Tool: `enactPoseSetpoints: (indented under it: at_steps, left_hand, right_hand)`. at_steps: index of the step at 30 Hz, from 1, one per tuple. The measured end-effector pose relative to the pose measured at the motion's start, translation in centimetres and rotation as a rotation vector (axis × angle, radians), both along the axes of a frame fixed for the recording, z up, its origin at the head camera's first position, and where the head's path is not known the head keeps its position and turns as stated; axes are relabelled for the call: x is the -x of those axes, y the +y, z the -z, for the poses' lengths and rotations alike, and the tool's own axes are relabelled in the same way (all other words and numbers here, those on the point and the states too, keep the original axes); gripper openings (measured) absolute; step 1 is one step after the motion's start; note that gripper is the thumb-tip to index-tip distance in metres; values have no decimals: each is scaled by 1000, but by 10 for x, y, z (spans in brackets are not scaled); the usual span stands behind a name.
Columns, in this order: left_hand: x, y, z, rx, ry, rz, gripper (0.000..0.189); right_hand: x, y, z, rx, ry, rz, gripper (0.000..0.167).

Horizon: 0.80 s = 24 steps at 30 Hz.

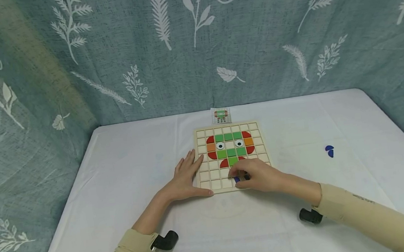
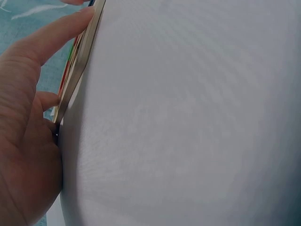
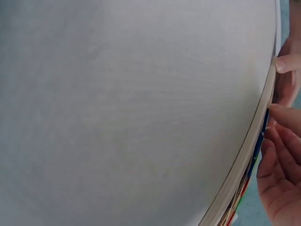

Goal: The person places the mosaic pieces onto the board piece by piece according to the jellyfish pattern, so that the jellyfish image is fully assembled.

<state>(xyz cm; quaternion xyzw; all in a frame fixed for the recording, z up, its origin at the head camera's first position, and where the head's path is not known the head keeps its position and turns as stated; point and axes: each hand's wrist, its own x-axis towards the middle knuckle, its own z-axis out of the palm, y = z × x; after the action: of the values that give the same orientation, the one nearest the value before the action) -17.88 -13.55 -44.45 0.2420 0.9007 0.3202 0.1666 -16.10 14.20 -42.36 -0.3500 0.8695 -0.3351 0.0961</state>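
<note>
A square wooden grid board (image 1: 215,184) lies on the white table with flat coloured tiles in its cells. Green tiles (image 1: 231,152), red rounded tiles and orange ones surround two eye tiles (image 1: 220,146). My left hand (image 1: 185,182) spreads along the board's left side, its thumb at the near left corner. At the near edge, my right hand (image 1: 257,174) pinches a small blue tile (image 1: 236,179) between thumb and fingers, low over the cells. Another dark blue tile (image 1: 246,176) shows partly under that hand. In the right wrist view, fingertips meet blue tiles (image 3: 257,146) along the board's edge.
Behind the board lies a small picture card (image 1: 221,115) with a similar figure. Two loose blue tiles (image 1: 330,153) lie off to the right on the white tablecloth (image 1: 298,132). A patterned teal curtain (image 1: 182,74) hangs behind the table. Each wrist carries a black camera (image 1: 166,240).
</note>
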Motion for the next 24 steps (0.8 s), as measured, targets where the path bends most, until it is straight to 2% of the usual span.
enactPoseSetpoints:
  at_steps: [3,6,10,13,18,21,24]
  left_hand:
    - [0,1,1,-2,2,2,115]
    - [0,1,1,-3,5,2,115]
    - [-1,2,0,-11,4,-2,115]
    - [-1,2,0,-11,4,-7,116]
    - [0,2,2,-5,8,-6,115]
    - [0,2,2,-11,7,-4,115]
    - [0,2,2,-14,8,-1,115]
  right_hand:
    - [-2,9,-4,9,-27,71,24]
    - [-2,31,-8,27,-21,172,21]
    - [-2,80,-7,9,123,287,18]
    - [-5,125,-9,-67,185,398,21]
    - [-12,188,-10,-203,95,568,34]
    - [-11,208,-6,-220,48,606,35]
    - [-8,214,-2,-204,49,610,29]
